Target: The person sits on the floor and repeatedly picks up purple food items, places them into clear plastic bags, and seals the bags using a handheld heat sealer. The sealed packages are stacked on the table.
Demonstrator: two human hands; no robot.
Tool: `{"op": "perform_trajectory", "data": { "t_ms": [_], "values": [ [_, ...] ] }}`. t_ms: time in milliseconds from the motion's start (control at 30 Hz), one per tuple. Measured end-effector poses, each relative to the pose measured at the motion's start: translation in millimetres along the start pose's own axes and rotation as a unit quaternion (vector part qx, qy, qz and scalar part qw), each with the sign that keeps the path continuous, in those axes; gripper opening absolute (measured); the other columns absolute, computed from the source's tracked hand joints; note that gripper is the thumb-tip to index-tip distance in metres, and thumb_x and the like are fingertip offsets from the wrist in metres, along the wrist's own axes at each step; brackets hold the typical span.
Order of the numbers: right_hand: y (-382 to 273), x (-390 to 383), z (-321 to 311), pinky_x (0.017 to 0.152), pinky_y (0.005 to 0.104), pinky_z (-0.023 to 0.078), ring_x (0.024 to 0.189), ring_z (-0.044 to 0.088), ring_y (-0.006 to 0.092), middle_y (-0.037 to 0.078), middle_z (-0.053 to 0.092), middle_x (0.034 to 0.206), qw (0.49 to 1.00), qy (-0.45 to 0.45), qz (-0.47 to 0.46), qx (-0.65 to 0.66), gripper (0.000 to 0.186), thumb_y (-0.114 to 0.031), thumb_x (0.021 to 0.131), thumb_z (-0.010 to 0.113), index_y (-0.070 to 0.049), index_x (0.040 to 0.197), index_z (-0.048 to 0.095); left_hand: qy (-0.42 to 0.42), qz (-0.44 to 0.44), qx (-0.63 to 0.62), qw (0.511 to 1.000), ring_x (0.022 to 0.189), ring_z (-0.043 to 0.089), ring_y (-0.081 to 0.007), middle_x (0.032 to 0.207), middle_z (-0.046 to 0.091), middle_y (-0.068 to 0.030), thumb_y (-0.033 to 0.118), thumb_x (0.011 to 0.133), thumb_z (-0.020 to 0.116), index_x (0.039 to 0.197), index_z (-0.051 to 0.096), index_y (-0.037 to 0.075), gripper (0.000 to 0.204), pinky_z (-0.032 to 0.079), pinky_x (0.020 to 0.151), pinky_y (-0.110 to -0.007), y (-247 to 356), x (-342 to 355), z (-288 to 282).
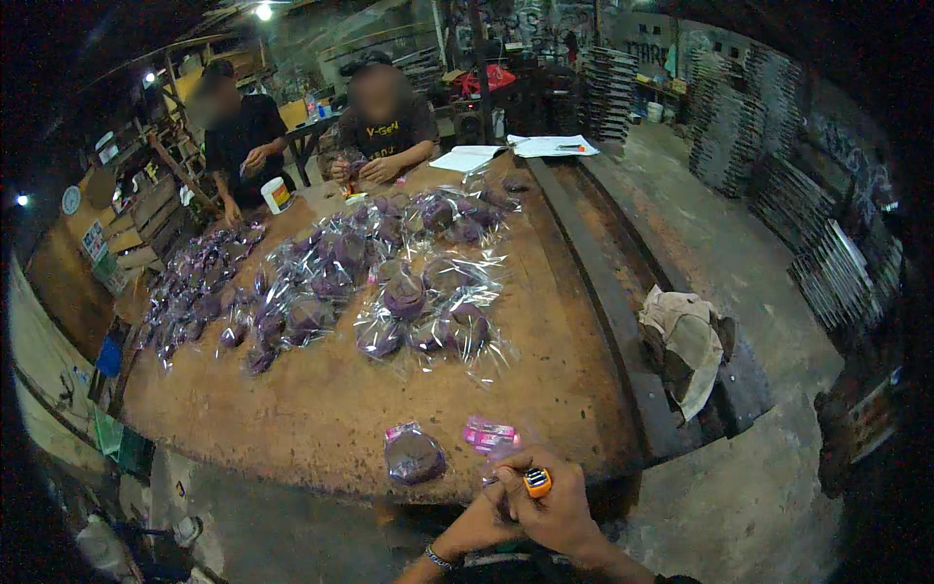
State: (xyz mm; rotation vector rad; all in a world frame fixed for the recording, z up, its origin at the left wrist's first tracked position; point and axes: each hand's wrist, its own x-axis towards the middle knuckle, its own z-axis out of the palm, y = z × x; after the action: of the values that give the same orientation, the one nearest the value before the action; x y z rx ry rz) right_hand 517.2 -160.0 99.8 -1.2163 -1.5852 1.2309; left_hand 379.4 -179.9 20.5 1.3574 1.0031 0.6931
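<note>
In the head view, my right hand [556, 508] is closed on a small orange tool [537, 481] with a black-and-silver face, held just beyond the table's near edge. My left hand [486, 521] is closed beside and under it, touching my right; what it grips is mostly hidden, with some clear plastic showing near the fingers. Just above my hands lies a pink label in plastic [486, 434]. To their left a round purple-brown item [413, 457] sits in a clear bag with a pink strip at its top.
Bagged purple items [404, 292] cover the table's [545, 380] middle and left. Two co-workers [389, 127] [238, 136] handle items across it, near a white tub [276, 195] and papers [545, 146]. Crumpled cloth [681, 346] lies on dark rails at right; stacked metal racks [827, 282] stand beyond.
</note>
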Motion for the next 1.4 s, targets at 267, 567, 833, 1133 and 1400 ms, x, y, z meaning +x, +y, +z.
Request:
{"op": "perform_trajectory", "data": {
  "t_ms": [267,567,833,1133,1400],
  "values": [
    [28,7,-14,0.06,0.0232,0.045,0.07,0.056,0.0084,0.005,0.063,0.088,0.99,0.087,-0.109,-0.035,0.021,-0.008,0.078,0.068,-0.001,0.097,0.061,0.221,-0.064,-0.133,0.964,0.097,0.057,-0.0163,0.107,0.061,-0.0103,0.019,0.075,0.074,0.113,0.057,0.003,0.044,0.047,0.083,-0.03,8,-15,-42],
    [75,3,20,0.061,0.0242,0.045,0.064,0.055,0.0093,0.003,0.061,0.069,0.99,0.097,-0.012,0.099,0.015,-0.014,0.078,0.072,-0.002,0.076,0.063,0.226,-0.053,-0.213,0.949,0.08,0.06,-0.015,0.091,0.065,-0.007,0.019,0.087,0.06,0.101,0.063,-0.003,0.026,0.05,0.072,-0.03,5,-16,-34],
    [61,9,14,0.056,0.0242,0.042,0.06,0.051,0.0083,0.003,0.059,0.067,0.994,0.109,-0.003,-0.001,0.015,-0.013,0.083,0.065,-0.003,0.073,0.061,0.258,-0.022,-0.032,0.965,0.077,0.058,-0.0118,0.085,0.066,-0.0046,0.023,0.087,0.061,0.094,0.066,-0.002,0.026,0.047,0.071,-0.028,8,-19,-30],
    [73,13,28,0.062,0.0266,0.048,0.07,0.059,0.0115,0.005,0.063,0.076,0.985,0.003,0.068,0.161,0.014,-0.017,0.084,0.064,-0.003,0.082,0.062,0.289,-0.051,-0.274,0.916,0.082,0.063,-0.019,0.09,0.064,-0.0081,0.033,0.094,0.049,0.093,0.058,0.0,0.034,0.051,0.072,-0.031,32,-20,-23],
    [64,7,18,0.064,0.031,0.05,0.074,0.061,0.0161,0.009,0.064,0.079,0.945,0.016,-0.323,-0.054,0.017,-0.02,0.075,0.07,-0.005,0.081,0.065,0.266,-0.058,-0.255,0.928,0.085,0.058,-0.0121,0.089,0.06,-0.0038,0.021,0.09,0.056,0.1,0.057,0.003,0.021,0.045,0.081,-0.028,27,-21,-25]
  ]
}}
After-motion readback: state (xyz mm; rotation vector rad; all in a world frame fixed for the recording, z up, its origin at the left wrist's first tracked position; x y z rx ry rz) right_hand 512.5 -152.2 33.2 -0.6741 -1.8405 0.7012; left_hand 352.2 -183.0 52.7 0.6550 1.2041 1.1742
